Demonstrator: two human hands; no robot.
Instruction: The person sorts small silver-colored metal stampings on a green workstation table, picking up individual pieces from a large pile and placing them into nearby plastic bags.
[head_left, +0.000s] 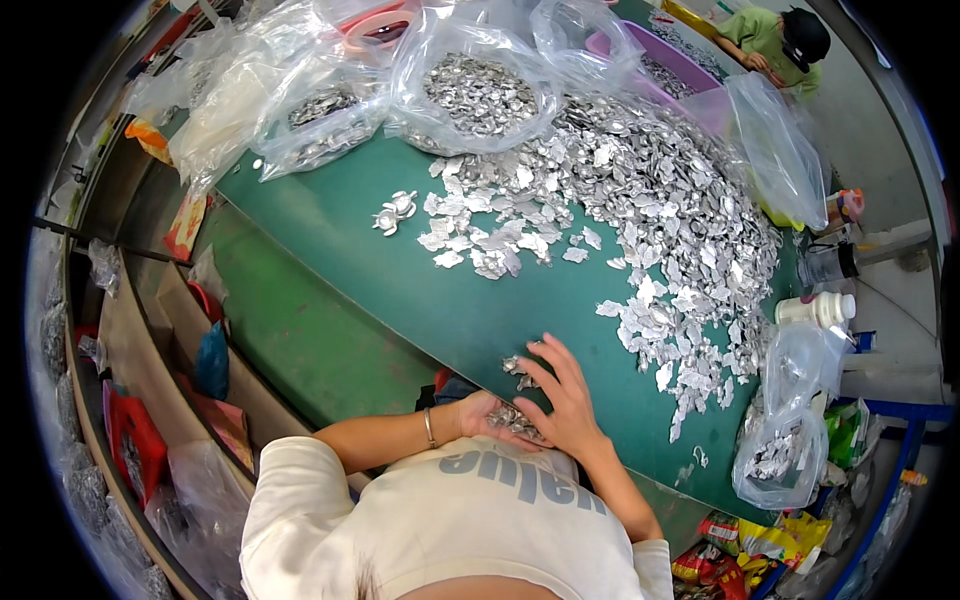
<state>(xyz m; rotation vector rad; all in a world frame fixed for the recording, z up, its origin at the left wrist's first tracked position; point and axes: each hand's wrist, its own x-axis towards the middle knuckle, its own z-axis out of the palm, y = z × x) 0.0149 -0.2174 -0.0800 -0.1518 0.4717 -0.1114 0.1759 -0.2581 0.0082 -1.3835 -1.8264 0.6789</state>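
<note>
My left hand [472, 414] is cupped palm up just below the near table edge, with several small silver metal pieces [516, 424] lying in it. Over that edge, my right hand [566, 402] has its fingers apart and bent toward the tabletop. A few more silver pieces [513, 366] lie beside its fingertips on the green table [440, 300]. Farther off, a wide heap of flat, irregular silver metal pieces [660, 190] spreads over the right half of the table. A little stack of pieces [395, 213] sits apart to its left.
Open clear plastic bags of metal pieces [480, 95] stand along the far side, near a purple tub [690, 90]. At the right edge are a white bottle [815, 310] and another filled bag [780, 450]. Another person [765, 45] works at the far right. Shelving [150, 370] stands left.
</note>
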